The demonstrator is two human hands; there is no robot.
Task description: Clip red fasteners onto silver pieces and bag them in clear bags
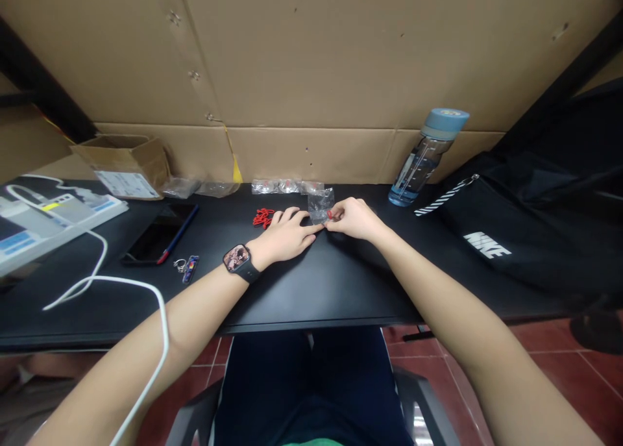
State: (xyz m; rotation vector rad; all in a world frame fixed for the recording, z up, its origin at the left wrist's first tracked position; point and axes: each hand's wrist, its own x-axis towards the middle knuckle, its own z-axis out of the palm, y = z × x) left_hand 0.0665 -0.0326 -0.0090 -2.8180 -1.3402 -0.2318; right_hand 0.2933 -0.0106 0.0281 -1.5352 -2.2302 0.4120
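Note:
Near the middle of the black table (311, 290), a small clear plastic bag (320, 202) lies between my two hands. My left hand (288, 235) rests with its fingers spread, the index fingertip at the bag's lower edge. Pinched in my right hand (351, 219) is a small red item (329, 214) at the bag's lower right edge. A pile of red pieces (263, 217) lies just left of my left hand. Several clear packets (288, 186) sit in a row behind the hands.
A cardboard box (127, 167), a phone (160, 234) with a pen, a keychain (190, 269) and a power strip with a white cable (163, 316) are on the left. On the right stand a water bottle (422, 160) and a black bag (516, 232). Cardboard lines the back.

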